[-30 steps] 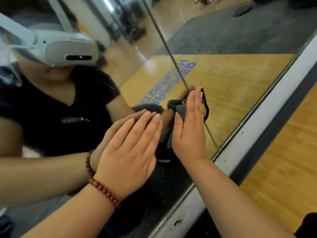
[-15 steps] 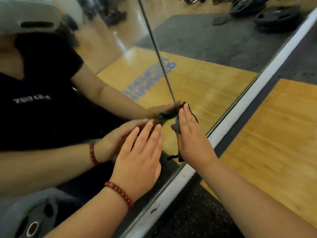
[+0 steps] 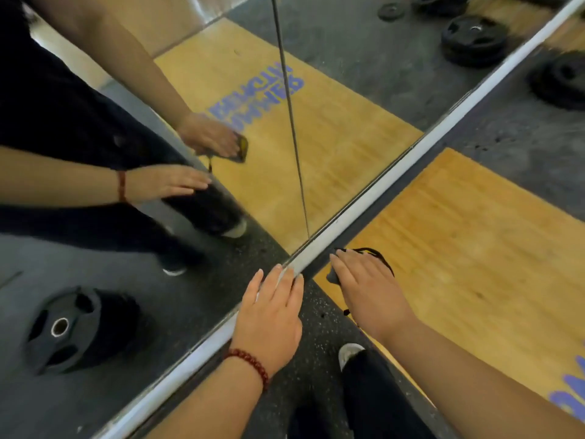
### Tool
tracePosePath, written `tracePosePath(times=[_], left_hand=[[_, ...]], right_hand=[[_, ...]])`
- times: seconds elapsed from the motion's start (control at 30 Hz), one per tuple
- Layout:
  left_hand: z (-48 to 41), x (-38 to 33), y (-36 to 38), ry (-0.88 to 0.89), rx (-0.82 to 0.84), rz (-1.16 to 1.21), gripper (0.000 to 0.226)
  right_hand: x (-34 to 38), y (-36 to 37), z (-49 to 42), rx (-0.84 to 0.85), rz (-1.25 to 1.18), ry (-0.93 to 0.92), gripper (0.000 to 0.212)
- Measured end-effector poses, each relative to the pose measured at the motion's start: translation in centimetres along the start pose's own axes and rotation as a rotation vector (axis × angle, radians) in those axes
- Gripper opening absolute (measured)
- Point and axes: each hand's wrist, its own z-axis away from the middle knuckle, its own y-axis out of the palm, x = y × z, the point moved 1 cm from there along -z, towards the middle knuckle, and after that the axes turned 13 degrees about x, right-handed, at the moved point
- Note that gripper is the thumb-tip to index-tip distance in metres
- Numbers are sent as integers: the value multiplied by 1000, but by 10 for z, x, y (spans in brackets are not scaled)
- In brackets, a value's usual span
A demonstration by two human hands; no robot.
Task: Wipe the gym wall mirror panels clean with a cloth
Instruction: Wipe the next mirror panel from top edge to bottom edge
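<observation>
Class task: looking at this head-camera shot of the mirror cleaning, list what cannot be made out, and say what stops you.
- Cloth: mostly hidden under the right hand; head view shows only dark edges.
- Blue floor lettering: cut off by the frame's right edge.
- Mirror smears or dirt: too fine and blurred to judge.

Left hand (image 3: 269, 315) on mirror trim (image 3: 364, 201) — cloth (image 3: 376, 258) right.

Both hands slide down off the glass toward 6 o'clock: left hand (image 3: 269, 315) reaches the white frame (image 3: 364, 201), right hand (image 3: 367, 289) (pressing the cloth (image 3: 381, 258)) sits below it.
</observation>
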Motion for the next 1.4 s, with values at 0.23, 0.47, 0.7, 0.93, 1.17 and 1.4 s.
tracePosePath(times=[0.23,0.47,0.7,0.93,1.17,1.4], left_hand=[[88,-26,-16,80,70,134,59],[155,-52,-16,121,40,168,58],[171,-69,-21,132,77,147,57],[149,-105,-40,111,133,152,54],[93,-171,-99,-9,72,191,47],[53,-205,-162,-129,-40,246,44]], right_hand=[[41,-66,83,148,37,-29,72],[67,-102,154,164,78,-67,65],[63,-108,183,207,66,-99,66],[10,-105,183,236,42,-167,66],[-102,-138,157,245,33,-229,74],[-163,-192,101,254,66,-315,62]])
